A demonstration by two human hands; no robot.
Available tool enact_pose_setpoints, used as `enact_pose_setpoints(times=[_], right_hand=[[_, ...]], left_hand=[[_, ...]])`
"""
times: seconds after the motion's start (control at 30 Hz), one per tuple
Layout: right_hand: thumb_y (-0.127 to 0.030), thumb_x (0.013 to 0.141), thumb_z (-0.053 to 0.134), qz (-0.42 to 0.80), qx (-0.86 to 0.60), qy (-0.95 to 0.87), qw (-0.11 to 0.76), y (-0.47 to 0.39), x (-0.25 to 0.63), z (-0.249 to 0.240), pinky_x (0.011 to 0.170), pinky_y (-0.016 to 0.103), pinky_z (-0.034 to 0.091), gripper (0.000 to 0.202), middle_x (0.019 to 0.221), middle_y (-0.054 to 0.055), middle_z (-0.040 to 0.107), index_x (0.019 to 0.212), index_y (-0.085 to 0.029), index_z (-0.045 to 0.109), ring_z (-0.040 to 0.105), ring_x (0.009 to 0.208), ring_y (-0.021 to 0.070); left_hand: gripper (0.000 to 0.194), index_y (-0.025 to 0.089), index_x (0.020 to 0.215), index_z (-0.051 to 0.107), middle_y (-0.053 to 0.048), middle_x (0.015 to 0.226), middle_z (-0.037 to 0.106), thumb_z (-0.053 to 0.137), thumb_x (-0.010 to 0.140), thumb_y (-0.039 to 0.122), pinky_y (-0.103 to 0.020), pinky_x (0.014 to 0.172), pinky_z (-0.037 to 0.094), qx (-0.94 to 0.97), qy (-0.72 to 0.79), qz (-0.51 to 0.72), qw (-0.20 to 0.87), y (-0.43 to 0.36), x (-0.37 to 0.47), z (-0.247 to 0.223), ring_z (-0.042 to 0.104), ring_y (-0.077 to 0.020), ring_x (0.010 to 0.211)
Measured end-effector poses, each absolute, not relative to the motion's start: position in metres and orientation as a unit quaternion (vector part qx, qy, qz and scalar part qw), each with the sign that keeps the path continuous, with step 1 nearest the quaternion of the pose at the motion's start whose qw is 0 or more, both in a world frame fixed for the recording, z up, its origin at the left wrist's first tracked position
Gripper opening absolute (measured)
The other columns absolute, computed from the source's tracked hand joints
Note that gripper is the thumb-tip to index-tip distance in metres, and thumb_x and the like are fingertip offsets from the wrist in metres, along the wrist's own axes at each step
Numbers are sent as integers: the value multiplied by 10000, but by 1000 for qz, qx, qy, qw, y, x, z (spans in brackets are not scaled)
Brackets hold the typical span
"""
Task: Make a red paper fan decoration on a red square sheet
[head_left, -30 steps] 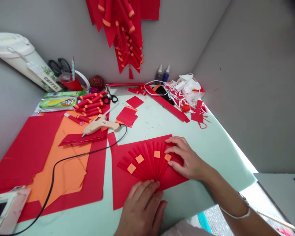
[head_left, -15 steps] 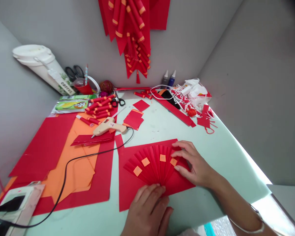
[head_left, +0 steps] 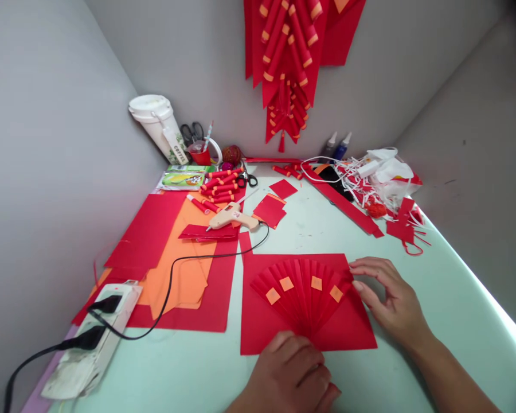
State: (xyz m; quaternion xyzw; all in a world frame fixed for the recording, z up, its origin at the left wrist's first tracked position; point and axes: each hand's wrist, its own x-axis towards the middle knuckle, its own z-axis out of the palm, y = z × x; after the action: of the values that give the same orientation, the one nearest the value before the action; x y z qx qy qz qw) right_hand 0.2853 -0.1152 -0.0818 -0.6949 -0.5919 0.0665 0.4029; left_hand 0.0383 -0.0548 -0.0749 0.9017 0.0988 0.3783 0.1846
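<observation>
A pleated red paper fan (head_left: 303,287) lies spread over a red sheet of paper (head_left: 258,332), with several small orange squares (head_left: 316,283) across its folds. At the bottom point of the fan is my left hand (head_left: 294,370), its fingers curled over the pleats; the fingertips are partly hidden. My right hand (head_left: 391,295) pinches the fan's right edge between thumb and forefinger.
A beige glue gun (head_left: 232,216) rests left of the fan, its black cord running to a power strip (head_left: 94,338). Red and orange sheets (head_left: 176,281) lie beneath. Rolled red paper tubes (head_left: 221,186), scissors (head_left: 247,179) and paper scraps (head_left: 370,178) are farther back.
My right hand has shifted from the rightmost orange square to the fan's right edge, and the fan spreads wider there. The camera view has turned left.
</observation>
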Motion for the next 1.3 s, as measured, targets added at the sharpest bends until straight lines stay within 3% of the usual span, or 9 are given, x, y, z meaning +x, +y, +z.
enact_pose_setpoints(times=[0.27,0.8,1.3], right_hand=[[-227,895,597,67,-706,-565,422,-116,288,-89,845,419,464,102,966,54,645,982,-259,638,570,967,242],[-232,909,580,67,-722,-547,420,-115,287,-87,808,364,461,65,906,28,661,903,-256,640,577,908,209],[-250,916,576,80,-730,-535,418,-115,285,-86,796,333,449,67,904,21,652,882,-252,633,570,899,196]], left_hand=[[197,208,635,602,17,584,608,631,829,201,-260,583,467,913,117,356,160,-61,36,-83,582,-119,595],[203,173,611,537,40,565,580,670,764,158,-277,525,329,892,106,409,162,-60,39,-86,475,-98,539],[216,175,629,542,46,567,595,646,817,157,-276,532,323,891,108,408,168,-58,40,-85,503,-93,538]])
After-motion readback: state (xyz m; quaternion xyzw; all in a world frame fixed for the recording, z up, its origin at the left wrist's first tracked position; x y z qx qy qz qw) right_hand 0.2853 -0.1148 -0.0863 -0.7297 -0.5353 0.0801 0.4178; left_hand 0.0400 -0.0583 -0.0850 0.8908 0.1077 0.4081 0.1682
